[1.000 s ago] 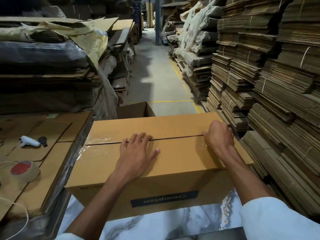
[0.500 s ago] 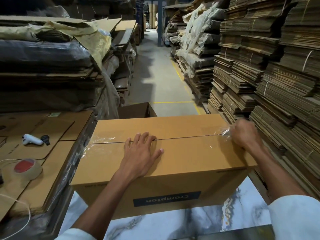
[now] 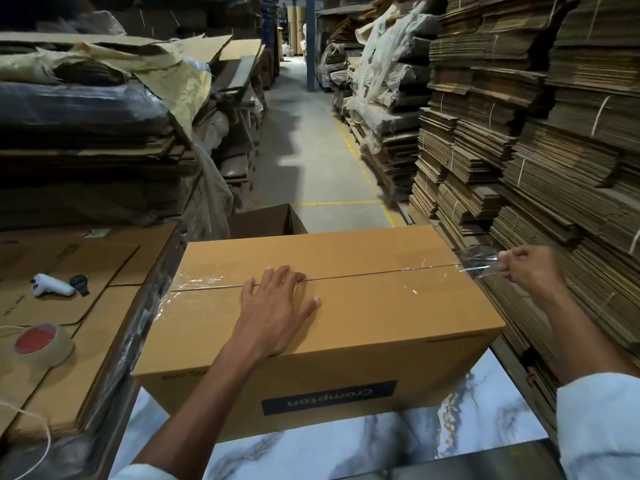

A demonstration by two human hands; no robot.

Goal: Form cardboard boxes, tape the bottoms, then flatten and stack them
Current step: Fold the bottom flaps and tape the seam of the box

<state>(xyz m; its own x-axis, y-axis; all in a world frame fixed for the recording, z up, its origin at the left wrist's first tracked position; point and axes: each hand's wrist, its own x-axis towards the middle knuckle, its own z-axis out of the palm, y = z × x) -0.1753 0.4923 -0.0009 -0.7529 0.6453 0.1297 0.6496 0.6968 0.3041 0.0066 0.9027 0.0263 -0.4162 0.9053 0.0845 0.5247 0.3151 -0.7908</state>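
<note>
cardboard box [image 3: 398, 317], near side | dark blue label [image 3: 329, 398] | pale letters read "Crompton", upside down | small dark print [image 3: 181, 375] near left corner: illegible

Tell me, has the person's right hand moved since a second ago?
Yes. The right hand has gone rightward: from the seam atop the brown cardboard box to past its right edge, pinching clear tape.

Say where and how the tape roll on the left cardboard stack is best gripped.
Probably from above, across its outer rim: the tape roll lies flat on the flattened cardboard, red centre facing up, so its sides are free.
</note>
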